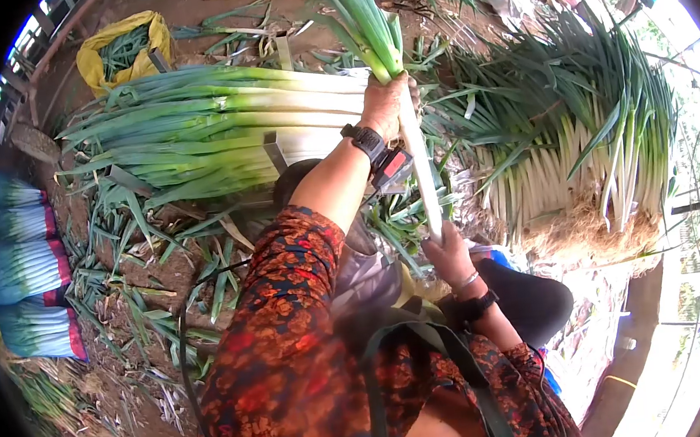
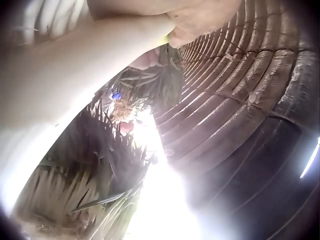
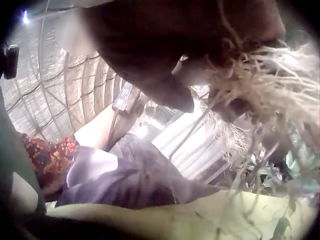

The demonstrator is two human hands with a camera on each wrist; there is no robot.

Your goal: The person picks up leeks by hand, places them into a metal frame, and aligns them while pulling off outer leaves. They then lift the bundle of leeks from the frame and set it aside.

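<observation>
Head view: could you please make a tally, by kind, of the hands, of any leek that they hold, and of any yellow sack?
Hands: 2, left hand and right hand
Held leek: 1
Yellow sack: 1
Total: 4

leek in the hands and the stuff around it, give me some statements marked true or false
1. The left hand grips the leek just below its leaves. True.
2. The right hand holds the leek's leafy top. False: it holds the lower, white end.
3. The yellow sack has green leaves in it. True.
4. In the head view, the netted bundles lie at the right edge. False: they lie at the left.
5. A dark watch is on the left wrist. True.
</observation>
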